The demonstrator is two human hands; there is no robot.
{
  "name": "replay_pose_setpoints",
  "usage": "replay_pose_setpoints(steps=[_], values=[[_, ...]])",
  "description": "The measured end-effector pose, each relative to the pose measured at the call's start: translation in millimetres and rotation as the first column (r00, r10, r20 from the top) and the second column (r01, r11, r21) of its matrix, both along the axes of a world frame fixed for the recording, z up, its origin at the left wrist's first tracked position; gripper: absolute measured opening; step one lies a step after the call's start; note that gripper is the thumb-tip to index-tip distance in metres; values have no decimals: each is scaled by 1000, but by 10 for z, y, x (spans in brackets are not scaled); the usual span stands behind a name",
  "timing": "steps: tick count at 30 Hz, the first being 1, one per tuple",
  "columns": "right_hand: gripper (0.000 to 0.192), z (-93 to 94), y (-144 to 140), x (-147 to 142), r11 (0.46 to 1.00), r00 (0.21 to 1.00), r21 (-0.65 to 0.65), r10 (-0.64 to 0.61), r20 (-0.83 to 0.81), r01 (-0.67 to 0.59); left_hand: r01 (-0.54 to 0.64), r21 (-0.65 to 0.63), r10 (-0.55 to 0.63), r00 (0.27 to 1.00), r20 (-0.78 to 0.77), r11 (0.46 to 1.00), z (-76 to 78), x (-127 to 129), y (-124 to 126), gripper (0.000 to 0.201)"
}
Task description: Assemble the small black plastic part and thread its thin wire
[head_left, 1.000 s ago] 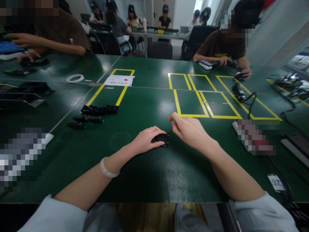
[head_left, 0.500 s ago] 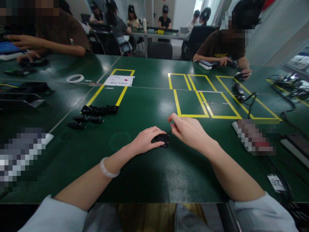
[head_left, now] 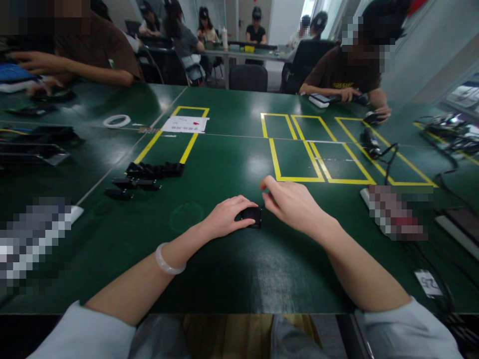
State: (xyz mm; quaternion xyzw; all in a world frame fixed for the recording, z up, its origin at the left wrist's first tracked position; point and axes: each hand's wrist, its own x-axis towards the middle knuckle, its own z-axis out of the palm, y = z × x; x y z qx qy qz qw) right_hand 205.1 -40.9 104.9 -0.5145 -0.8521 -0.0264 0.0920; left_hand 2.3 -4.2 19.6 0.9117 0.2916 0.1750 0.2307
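My left hand (head_left: 229, 216) rests on the green table (head_left: 224, 269) and holds a small black box-shaped part (head_left: 251, 216) down by its left side. My right hand (head_left: 290, 202) is right beside the part, its thumb and forefinger pinched on something thin and dark at the part's upper right corner; what it is I cannot tell. A white bangle (head_left: 167, 260) is on my left wrist.
Several similar black parts (head_left: 144, 177) lie in rows to the left by a yellow taped frame (head_left: 172, 134). More yellow taped boxes (head_left: 314, 149) lie ahead right. A tape roll (head_left: 116, 121), a paper sheet (head_left: 185, 124), cables (head_left: 377, 147) and other seated people surround the table.
My right hand has shifted slightly left and down, closer to the black part. My left hand stays in place on it.
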Motion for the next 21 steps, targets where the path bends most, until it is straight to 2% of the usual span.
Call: replay_pose_setpoints(steps=[5, 13, 21], values=[[27, -3, 25, 10, 999, 997, -21, -28, 72, 30, 0, 7, 0, 1000, -3, 1000, -17, -1, 1, 36], [17, 31, -5, 37, 1000, 1000, -9, 18, -7, -18, -6, 10, 6, 1000, -9, 1000, -5, -3, 2, 36], [24, 42, 23, 34, 999, 998, -47, -18, 63, 21, -4, 8, 4, 1000, -13, 1000, 2, 0, -5, 36]])
